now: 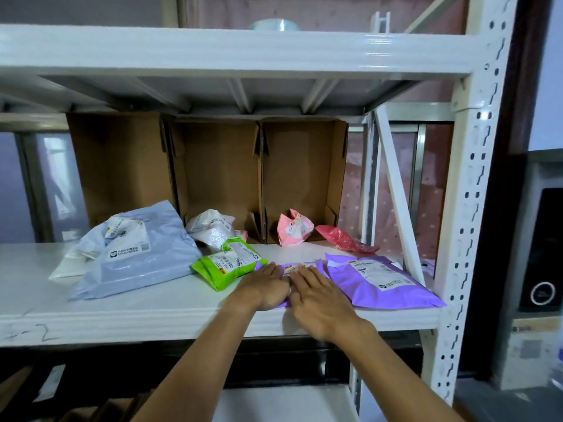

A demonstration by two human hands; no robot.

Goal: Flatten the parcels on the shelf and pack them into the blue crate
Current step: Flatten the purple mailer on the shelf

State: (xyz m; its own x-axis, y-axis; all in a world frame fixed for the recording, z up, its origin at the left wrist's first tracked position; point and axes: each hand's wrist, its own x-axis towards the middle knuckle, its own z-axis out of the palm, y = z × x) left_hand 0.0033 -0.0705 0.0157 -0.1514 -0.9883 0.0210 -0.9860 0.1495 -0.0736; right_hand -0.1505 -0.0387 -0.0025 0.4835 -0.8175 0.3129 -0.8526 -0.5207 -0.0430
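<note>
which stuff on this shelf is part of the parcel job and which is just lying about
Job: small purple parcel under left hand and right hand; large purple parcel; green parcel; blue-grey parcel; white parcel; pink parcel; red bag. No blue crate in view.
Lying about: cardboard boxes; tape roll on the upper shelf.

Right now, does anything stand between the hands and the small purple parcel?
Nothing visible does. The left hand and right hand rest flat on the small purple parcel at the shelf front edge. The blue crate is out of view.
</note>
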